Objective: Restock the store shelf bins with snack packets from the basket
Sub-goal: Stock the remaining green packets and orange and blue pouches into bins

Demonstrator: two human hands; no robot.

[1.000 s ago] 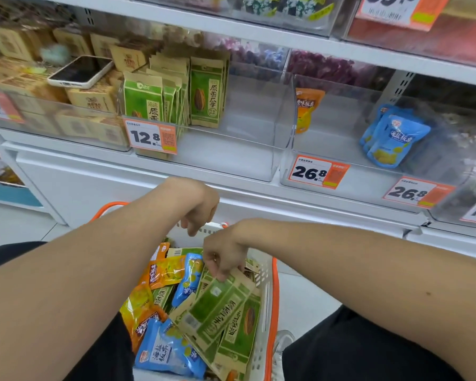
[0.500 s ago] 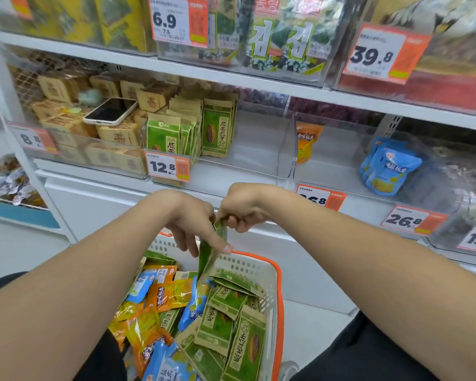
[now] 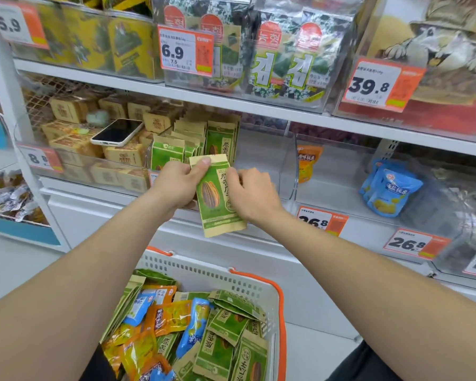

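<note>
Both hands hold one green sunflower-seed packet (image 3: 215, 199) upright in front of the middle shelf. My left hand (image 3: 177, 184) grips its left edge, thumb on the tan top strip. My right hand (image 3: 252, 195) pinches its right edge. Just behind stands the clear bin (image 3: 261, 160) with a row of matching green packets (image 3: 220, 141) at its left side. Below, the white basket (image 3: 259, 287) with orange handles holds several green, orange and blue snack packets (image 3: 193, 334).
A phone (image 3: 118, 132) lies on tan boxes in the left bin. To the right, one bin holds an orange packet (image 3: 308, 163), another has blue packets (image 3: 390, 191). Seaweed packs fill the upper shelf. Price tags line the shelf edges.
Both hands have risen from the basket up to the shelf bin, carrying the green packet. It now stands upright and faces me.
</note>
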